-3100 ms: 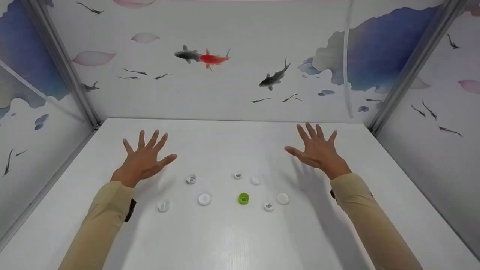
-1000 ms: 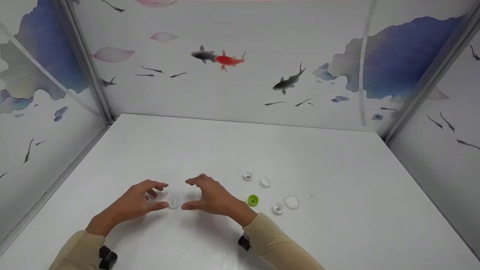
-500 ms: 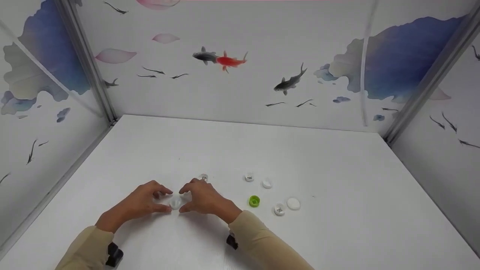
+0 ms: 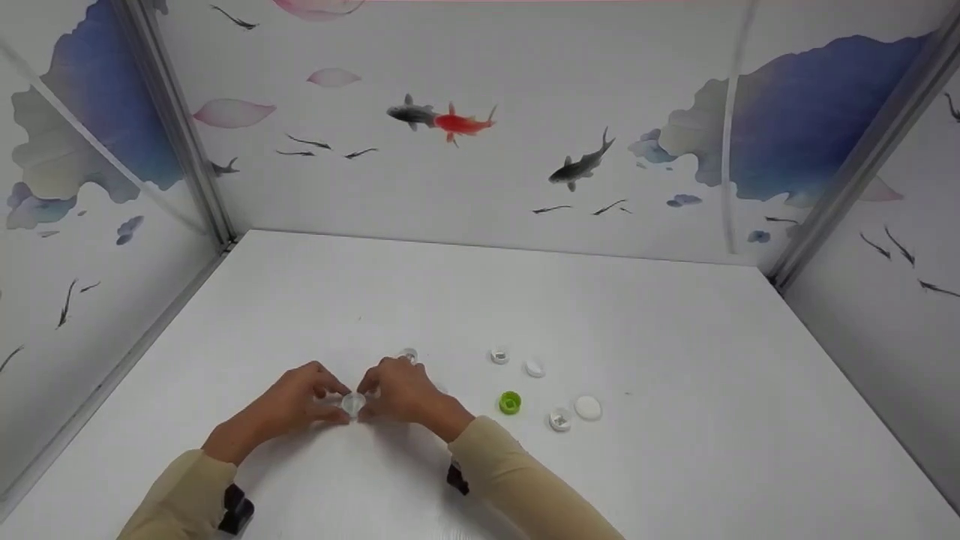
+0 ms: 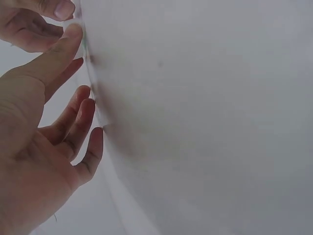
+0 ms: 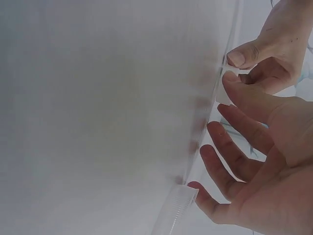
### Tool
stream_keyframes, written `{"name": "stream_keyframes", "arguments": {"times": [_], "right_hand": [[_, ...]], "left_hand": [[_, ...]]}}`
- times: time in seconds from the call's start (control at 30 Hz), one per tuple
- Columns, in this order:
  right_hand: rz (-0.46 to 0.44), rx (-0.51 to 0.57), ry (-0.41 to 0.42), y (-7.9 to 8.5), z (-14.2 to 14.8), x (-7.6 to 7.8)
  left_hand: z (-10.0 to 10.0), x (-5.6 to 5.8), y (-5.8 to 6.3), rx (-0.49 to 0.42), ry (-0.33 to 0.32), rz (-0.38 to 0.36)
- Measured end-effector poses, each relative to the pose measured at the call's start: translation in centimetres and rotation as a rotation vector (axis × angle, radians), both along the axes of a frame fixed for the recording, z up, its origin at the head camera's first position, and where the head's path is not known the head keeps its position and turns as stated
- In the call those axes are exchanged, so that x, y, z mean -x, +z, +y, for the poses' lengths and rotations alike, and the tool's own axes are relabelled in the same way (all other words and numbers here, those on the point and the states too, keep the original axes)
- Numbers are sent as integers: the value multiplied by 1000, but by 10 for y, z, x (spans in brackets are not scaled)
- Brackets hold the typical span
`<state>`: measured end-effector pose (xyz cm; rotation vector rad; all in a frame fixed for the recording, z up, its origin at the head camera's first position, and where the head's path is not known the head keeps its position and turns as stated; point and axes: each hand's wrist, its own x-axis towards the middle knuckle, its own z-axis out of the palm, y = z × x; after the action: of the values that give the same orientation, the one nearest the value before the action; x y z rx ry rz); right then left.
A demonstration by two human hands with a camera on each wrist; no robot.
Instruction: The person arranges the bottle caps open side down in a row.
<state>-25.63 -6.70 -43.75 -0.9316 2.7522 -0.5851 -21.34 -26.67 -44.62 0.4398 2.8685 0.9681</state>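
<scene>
A translucent white bottle cap (image 4: 353, 405) sits at the left of the group of caps, between both hands. My left hand (image 4: 296, 397) pinches it from the left, thumb on the near side. From the right, my right hand (image 4: 401, 391) pinches the same cap with thumb and index finger. The right wrist view shows both thumbs against the white cap (image 6: 225, 87), with the right hand's other fingers loosely bent. A ridged clear cap (image 6: 173, 213) lies by the right little finger. Fingers cover part of the held cap in both wrist views.
A green cap (image 4: 510, 403) lies right of the hands. Around it are a round white lid (image 4: 588, 407) and several small white caps, one (image 4: 559, 419) nearer the front. Another cap (image 4: 408, 354) shows partly behind the right hand. Patterned panels (image 4: 480, 202) enclose the white table (image 4: 675, 465).
Both hands came down from spread out over the table to the leftmost cap. Over the last second they closed in from either side and now pinch it.
</scene>
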Motion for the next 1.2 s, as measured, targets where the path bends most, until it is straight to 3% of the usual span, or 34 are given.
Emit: {"name": "stream_keyframes", "arguments": {"times": [0.27, 0.7, 1.03, 1.2], "right_hand": [[-69, 188, 16, 21, 27, 8], [-65, 556, -70, 59, 83, 11], [-17, 707, -161, 73, 114, 9], [-20, 734, -204, 74, 122, 11]], "left_hand": [[11, 4, 12, -107, 21, 60], [62, 26, 45, -369, 7, 198], [104, 40, 60, -535, 20, 218], [120, 45, 59, -616, 44, 200]]}}
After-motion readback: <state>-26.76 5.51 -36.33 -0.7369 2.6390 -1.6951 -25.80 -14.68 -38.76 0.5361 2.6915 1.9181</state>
